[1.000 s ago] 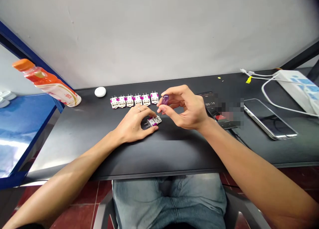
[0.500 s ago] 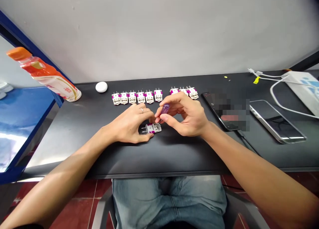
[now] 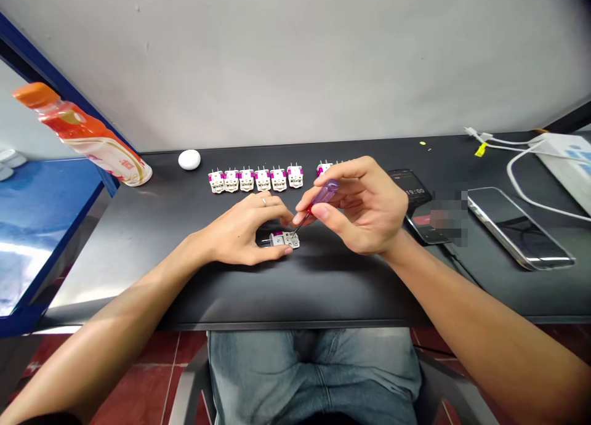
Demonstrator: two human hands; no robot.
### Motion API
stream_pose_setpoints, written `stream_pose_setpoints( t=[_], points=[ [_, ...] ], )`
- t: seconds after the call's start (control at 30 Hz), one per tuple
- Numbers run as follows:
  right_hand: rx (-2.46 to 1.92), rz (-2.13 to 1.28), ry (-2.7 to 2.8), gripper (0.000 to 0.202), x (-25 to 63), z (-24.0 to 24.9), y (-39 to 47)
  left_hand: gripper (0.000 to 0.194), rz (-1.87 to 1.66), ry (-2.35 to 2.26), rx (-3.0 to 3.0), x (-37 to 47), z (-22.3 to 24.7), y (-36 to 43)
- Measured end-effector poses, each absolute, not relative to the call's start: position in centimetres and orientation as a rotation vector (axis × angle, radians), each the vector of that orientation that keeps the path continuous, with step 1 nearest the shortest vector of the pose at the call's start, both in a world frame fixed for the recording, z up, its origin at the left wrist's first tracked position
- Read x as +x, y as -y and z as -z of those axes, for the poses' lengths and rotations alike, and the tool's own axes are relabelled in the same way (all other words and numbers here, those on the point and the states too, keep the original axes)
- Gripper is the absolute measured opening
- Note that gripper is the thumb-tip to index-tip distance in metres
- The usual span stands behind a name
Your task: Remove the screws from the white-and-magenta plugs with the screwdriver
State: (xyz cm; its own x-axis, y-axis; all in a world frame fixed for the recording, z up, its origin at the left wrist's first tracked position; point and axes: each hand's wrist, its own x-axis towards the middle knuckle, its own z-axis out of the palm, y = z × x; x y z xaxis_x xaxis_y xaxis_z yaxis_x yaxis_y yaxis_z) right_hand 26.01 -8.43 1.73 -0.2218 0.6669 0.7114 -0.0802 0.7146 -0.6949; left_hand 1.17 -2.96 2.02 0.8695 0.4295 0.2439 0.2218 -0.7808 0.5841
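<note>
A small white-and-purple plug (image 3: 278,239) with metal prongs lies on the black table, its prongs pointing left. My left hand (image 3: 247,229) grips it between thumb and fingers, steadying it against the tabletop. In my right hand (image 3: 362,206) is a screwdriver (image 3: 325,193) with a see-through purple handle and a red collar. The screwdriver leans up to the right, and its thin shaft meets the plug's right part. Whether the tip sits in a screw is too small to tell.
Behind my hands stands a row of similar plugs (image 3: 247,180); my right hand partly hides others. A white round object (image 3: 189,160) and an orange-capped bottle (image 3: 92,138) are at left. On the right lie two phones (image 3: 521,228), white cables (image 3: 512,166) and a white box (image 3: 566,166).
My right hand has shifted right, and the screwdriver has tilted further over to the right, showing more of its handle and shaft. The plug stays under my left hand. One phone's screen now shows a clock.
</note>
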Motion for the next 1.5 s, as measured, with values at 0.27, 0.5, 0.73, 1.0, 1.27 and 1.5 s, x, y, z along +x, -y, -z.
stream_pose_setpoints(
  t=[0.27,0.5,0.73,1.0,1.27,1.5],
  points=[
    [-0.428,-0.694,1.616,0.033,25.63,-1.90,8.52,0.017,-0.566,-0.497,2.294,1.40,-1.71,3.07],
    [-0.464,-0.601,1.599,0.028,25.80,-1.81,8.20,0.018,-0.592,-0.570,2.186,1.27,-1.57,2.71],
    [-0.431,-0.512,1.531,0.032,25.86,-1.95,7.79,0.019,-0.619,-0.634,2.066,1.10,-1.68,2.43],
    [-0.399,-0.527,1.542,0.038,25.76,-1.79,7.80,0.022,-0.666,-0.666,1.917,1.46,-1.80,2.64],
    [-0.334,-0.534,1.489,0.044,25.37,-2.04,7.76,0.034,-0.689,-0.644,1.640,1.56,-1.51,2.48],
    [-0.349,-0.507,1.513,0.036,25.35,-2.15,7.73,0.043,-0.715,-0.632,1.561,1.77,-1.29,2.63]
  ],
)
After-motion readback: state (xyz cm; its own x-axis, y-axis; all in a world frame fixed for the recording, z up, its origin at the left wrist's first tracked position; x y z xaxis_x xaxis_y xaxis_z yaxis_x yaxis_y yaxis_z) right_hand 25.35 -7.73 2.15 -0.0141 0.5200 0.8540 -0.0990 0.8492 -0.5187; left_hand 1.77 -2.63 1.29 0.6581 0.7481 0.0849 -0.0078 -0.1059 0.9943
